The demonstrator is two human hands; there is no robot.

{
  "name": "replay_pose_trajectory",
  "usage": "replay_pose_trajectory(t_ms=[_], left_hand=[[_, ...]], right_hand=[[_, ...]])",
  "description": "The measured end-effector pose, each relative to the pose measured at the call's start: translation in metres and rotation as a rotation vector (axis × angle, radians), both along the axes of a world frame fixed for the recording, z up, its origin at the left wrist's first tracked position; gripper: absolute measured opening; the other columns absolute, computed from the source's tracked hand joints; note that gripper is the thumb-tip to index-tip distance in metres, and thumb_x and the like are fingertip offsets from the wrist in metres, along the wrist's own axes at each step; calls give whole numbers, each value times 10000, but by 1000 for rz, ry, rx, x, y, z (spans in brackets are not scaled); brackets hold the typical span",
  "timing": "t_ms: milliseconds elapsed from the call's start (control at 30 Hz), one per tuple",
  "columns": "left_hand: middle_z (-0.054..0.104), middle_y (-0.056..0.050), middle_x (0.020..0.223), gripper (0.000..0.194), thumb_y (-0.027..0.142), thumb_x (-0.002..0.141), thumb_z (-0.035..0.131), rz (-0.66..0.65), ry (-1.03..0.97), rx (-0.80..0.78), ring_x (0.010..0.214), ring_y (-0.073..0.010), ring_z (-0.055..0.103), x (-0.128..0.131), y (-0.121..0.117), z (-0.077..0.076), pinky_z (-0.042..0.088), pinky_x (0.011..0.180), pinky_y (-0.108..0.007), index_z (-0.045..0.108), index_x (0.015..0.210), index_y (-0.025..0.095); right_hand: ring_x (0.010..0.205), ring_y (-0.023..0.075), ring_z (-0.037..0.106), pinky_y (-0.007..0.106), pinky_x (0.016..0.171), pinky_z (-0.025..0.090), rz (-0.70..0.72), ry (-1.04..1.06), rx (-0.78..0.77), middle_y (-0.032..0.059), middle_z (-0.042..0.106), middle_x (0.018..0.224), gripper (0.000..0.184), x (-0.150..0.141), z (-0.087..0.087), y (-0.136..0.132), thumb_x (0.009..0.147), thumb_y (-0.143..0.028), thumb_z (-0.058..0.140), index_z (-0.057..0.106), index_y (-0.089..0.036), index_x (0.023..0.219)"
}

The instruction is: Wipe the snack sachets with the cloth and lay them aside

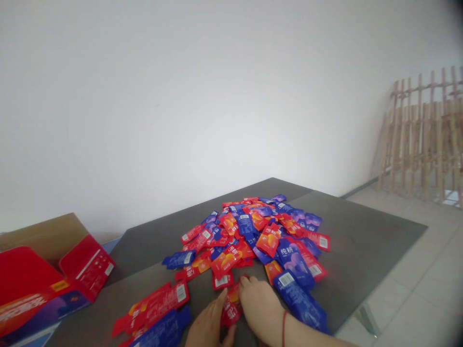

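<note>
A red and orange pouch (230, 311) lies between my two hands at the near side of the table. My left hand (209, 322) is closed around its left edge, thumb and fingers apart on either side of it. My right hand (261, 302), with a thin red cord at the wrist, has its fingers bent over the pouch's upper right part. Just beyond my fingers spreads a loose heap of red and blue pouches (226, 259). Close on the right lies a large blue pouch (300, 301). Left of my left hand are several red pouches (154, 308) and a blue pouch (161, 332), overlapping.
An open red and blue carton (36, 303) stands at the left with its flaps folded out. The dark grey table (361, 231) has a seam across it and ends at the right above a tiled floor. A white wall rises behind; wooden racks (423, 140) lean at far right.
</note>
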State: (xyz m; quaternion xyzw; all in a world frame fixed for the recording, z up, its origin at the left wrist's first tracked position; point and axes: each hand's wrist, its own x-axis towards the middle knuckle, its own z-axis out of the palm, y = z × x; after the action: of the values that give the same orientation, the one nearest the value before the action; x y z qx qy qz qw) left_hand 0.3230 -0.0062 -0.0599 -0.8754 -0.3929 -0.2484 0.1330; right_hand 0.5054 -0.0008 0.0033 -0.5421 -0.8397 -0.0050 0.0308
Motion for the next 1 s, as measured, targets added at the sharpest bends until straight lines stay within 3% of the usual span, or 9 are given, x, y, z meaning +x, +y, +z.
replay_pose_trajectory(t_ms=[100,200,367,533,667,833,933,1000], left_hand=[[696,-111,1166,752,115,664,546,-1,10,-43,1009,-187,698,-3,1,-1,563,875,-256,319,1379,154],[686,-119,1189,785,91,626,530,-2,24,-52,1024,-181,692,-5,2,-5,558,886,-254,307,1376,155],[710,-126,1124,731,117,647,548,-5,38,2,968,-192,712,-5,4,-9,576,840,-253,336,1346,131],[724,-118,1080,632,143,668,550,4,59,65,930,-188,722,0,2,-1,587,800,-247,398,1281,138],[740,-107,1002,592,140,652,533,-6,49,106,871,-190,734,5,0,7,601,762,-257,423,1234,142],[740,-110,1012,630,127,640,501,-14,45,110,879,-189,734,6,0,6,605,760,-263,404,1263,133],[744,-105,1009,618,131,643,506,-16,45,126,878,-187,734,2,2,2,602,768,-254,414,1254,142],[744,-103,1012,589,147,667,527,-27,47,133,879,-186,734,0,3,1,599,773,-245,426,1247,147]], right_hand=[[867,265,644,340,631,518,98,-2,-24,172,686,991,234,-16,0,-2,821,-75,576,712,-98,1010],[890,261,642,351,667,528,170,27,-17,173,686,1046,318,-22,-7,-7,832,-96,590,673,-78,1139],[968,274,640,366,718,548,221,136,-64,135,674,1154,312,2,-17,-13,844,-137,601,676,-114,1146],[1035,281,629,356,780,541,26,139,-30,192,600,1287,428,29,-15,-14,841,-66,534,613,-75,1262],[936,278,657,358,697,550,-59,83,17,219,632,1209,418,19,-15,-6,828,7,445,647,-51,1189],[910,282,650,351,617,558,156,103,69,201,644,1194,398,-5,-31,-8,810,-48,530,645,-60,1190],[938,271,644,345,634,571,256,118,50,137,655,1208,386,-1,-36,-17,837,-75,539,646,-102,1207],[975,284,636,358,670,582,249,109,17,130,634,1253,405,9,-34,-22,823,-113,597,639,-104,1226]])
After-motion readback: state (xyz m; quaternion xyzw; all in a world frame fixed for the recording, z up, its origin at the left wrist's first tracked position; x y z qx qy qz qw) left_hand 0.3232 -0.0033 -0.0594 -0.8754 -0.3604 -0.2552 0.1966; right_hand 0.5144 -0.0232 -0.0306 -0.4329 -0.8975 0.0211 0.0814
